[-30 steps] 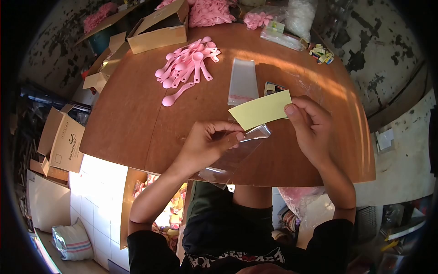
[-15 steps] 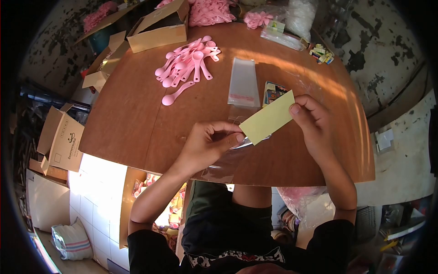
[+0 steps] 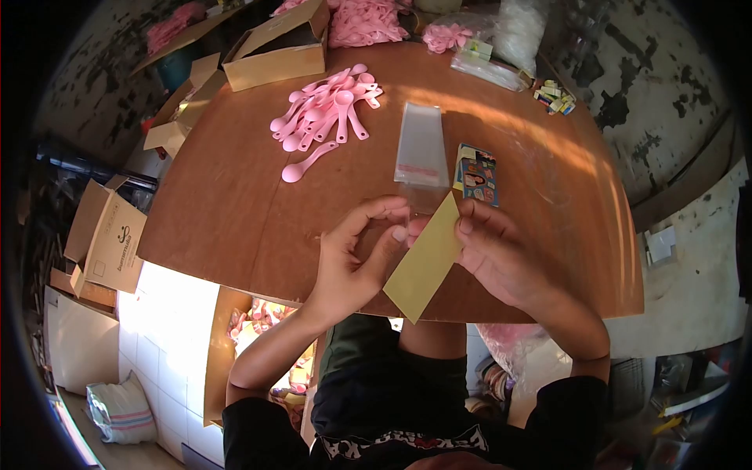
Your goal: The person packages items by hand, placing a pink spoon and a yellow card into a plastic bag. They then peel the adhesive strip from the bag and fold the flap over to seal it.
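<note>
A pale yellow-green card [image 3: 425, 262] is pinched between the thumb and fingers of my right hand [image 3: 497, 249], tilted with one corner pointing down past the table edge. My left hand [image 3: 360, 249] is closed at the fingertips, close to the card's left side, on what looks like the thin edge of a clear plastic bag, mostly hidden behind the card. Just beyond the hands lies a stack of clear plastic bags [image 3: 421, 145]. Right of it rest printed picture cards [image 3: 478, 176], blue with small figures, partly behind my right hand.
Pink plastic spoons [image 3: 325, 110] lie piled on the wooden table [image 3: 227, 188], with a single spoon [image 3: 309, 161] nearer me. At the back stand an open cardboard box [image 3: 276, 59] and a bag of pink pieces [image 3: 366, 23]. Small yellow boxes [image 3: 554, 98] sit at the right edge.
My right hand has brought the card down and left, turning it steeper. The picture cards show more fully. My left hand has shifted slightly, its fingers now more upright.
</note>
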A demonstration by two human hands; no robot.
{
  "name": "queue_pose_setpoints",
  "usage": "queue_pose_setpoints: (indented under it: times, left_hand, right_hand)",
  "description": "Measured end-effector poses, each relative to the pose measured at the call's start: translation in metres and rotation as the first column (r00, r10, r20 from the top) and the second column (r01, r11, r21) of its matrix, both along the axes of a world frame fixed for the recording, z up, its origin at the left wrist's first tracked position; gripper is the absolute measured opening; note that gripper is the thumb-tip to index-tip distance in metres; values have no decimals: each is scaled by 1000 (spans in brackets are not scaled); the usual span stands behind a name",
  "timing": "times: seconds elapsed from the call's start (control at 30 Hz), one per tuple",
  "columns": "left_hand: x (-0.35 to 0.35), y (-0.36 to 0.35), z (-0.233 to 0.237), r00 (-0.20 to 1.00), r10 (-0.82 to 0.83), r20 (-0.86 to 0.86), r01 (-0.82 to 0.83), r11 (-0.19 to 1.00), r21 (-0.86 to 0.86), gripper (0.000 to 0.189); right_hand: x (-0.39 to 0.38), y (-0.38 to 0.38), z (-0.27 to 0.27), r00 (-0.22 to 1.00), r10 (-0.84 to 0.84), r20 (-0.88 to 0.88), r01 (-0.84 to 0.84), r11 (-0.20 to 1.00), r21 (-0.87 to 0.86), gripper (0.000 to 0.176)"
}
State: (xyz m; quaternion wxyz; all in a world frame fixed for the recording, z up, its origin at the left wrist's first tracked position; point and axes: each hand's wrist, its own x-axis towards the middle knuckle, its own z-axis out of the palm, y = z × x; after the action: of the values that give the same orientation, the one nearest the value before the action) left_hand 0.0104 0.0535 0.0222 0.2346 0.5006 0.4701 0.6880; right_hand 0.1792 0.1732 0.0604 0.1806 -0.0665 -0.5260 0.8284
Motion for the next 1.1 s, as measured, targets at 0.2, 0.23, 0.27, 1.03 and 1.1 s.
queue_pose_setpoints:
  times: [0.2,0.23,0.27,1.03,1.1]
  left_hand:
    - [0,-1,4,908,-294,298,291,955,57,46]
    - [2,0,4,903,-288,319,279,957,75,48]
    - [3,0,4,898,-280,340,264,960,93,49]
    - [-3,-7,12,916,-342,209,385,896,-220,58]
    - [-1,-7,11,919,-336,204,369,916,-155,54]
  right_hand:
    - [-9,-10,6,999,-51,6,51,997,-57,15]
    - [-8,-10,8,996,-69,59,67,997,40,16]
    - [-6,-11,11,990,-90,112,74,988,137,17]
    - [-3,5,41,849,-493,-191,376,311,873,15]
    - [-4,3,42,876,-457,-155,314,297,902,11]
